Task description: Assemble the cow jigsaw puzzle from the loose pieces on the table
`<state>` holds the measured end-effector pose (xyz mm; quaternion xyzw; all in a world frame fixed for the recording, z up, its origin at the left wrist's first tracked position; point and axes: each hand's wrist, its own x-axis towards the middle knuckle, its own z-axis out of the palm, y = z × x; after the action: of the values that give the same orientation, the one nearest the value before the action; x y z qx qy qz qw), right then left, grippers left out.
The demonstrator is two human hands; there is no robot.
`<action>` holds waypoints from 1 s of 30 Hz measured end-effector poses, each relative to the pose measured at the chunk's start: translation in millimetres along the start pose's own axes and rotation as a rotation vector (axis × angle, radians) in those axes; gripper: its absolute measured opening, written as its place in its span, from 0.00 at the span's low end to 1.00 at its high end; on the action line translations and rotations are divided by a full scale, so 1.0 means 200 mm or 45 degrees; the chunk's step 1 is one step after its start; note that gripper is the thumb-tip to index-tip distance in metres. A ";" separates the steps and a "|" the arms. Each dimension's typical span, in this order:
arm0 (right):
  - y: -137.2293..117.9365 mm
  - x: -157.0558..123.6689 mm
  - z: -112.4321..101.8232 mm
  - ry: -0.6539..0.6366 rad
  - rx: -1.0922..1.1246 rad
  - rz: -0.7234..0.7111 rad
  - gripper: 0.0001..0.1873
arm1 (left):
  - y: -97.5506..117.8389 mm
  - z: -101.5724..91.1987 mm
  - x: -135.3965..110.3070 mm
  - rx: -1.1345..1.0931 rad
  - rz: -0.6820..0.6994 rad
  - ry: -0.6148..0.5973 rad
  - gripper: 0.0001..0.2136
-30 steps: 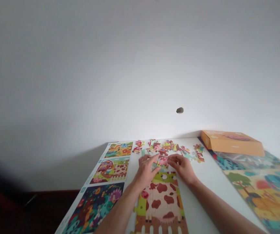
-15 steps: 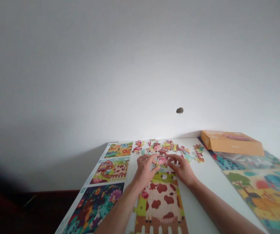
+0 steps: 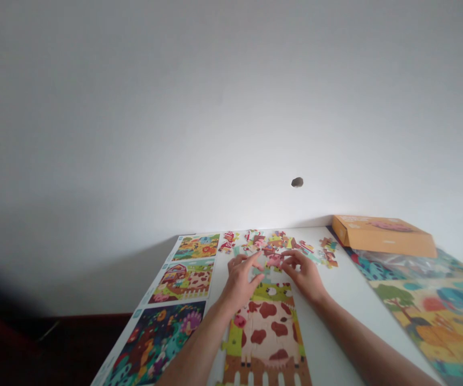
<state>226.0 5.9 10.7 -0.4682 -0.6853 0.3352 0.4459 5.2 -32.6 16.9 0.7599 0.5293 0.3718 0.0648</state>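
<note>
Log, head camera. Count: two hands, one part-built cow jigsaw puzzle, three printed picture sheets, one orange box, one landscape poster. The loose puzzle pieces are too many and too small to count exactly from here.

My left hand and right hand sit close together above the far end of the cow puzzle, on either side of a pink puzzle piece. The right fingers curl in at the piece and the left index finger points toward it. I cannot tell whether either hand is clamped on it.

The picture sheets line the left edge of the white table. A strip of white tabletop separates the cow puzzle from the poster on the right. The loose pieces spread toward the far edge, at the wall. The box sits at the far right corner, beyond the poster.
</note>
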 end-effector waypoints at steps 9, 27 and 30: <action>0.09 0.04 -0.04 0.087 -0.346 0.186 0.18 | 0.01 -0.01 -0.02 0.078 -0.031 -0.249 0.19; 0.05 0.03 -0.03 0.036 -0.416 0.236 0.18 | 0.01 -0.02 -0.02 0.078 -0.054 -0.271 0.20; 0.05 0.03 -0.03 0.041 -0.423 0.227 0.18 | 0.00 -0.01 -0.02 0.074 -0.048 -0.258 0.23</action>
<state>233.4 15.3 5.4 -0.5994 -0.6798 0.2480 0.3420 4.1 -36.4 17.3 0.7851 0.5447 0.2764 0.1027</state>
